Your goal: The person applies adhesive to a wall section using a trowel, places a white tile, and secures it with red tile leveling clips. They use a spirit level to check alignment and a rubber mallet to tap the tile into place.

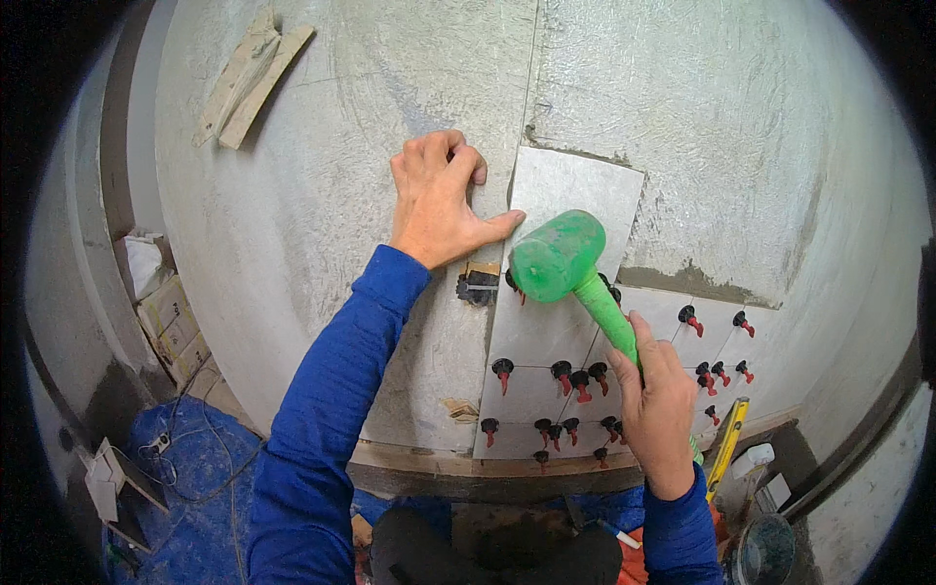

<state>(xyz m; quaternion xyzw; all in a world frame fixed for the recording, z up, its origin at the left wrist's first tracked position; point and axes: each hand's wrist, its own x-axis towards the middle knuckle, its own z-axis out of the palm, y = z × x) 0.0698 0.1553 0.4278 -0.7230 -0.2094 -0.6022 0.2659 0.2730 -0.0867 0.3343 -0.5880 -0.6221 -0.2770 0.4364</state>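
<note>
Head view: rough grey wall (331, 146) is shown above, blue sheeting (200, 487) at lower left. At centre, a pale tile (575, 183) is fronted by a green mallet (567, 261) gripped in the right hand (658, 409); the tile's edge is met by the loosely opened left hand (439, 203).

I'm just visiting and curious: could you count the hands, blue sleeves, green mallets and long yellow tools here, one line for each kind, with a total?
Hands: 2 (left hand, right hand)
Blue sleeves: 2 (left sleeve, right sleeve)
Green mallet: 1
Long yellow tool: 1
Total: 6
</note>
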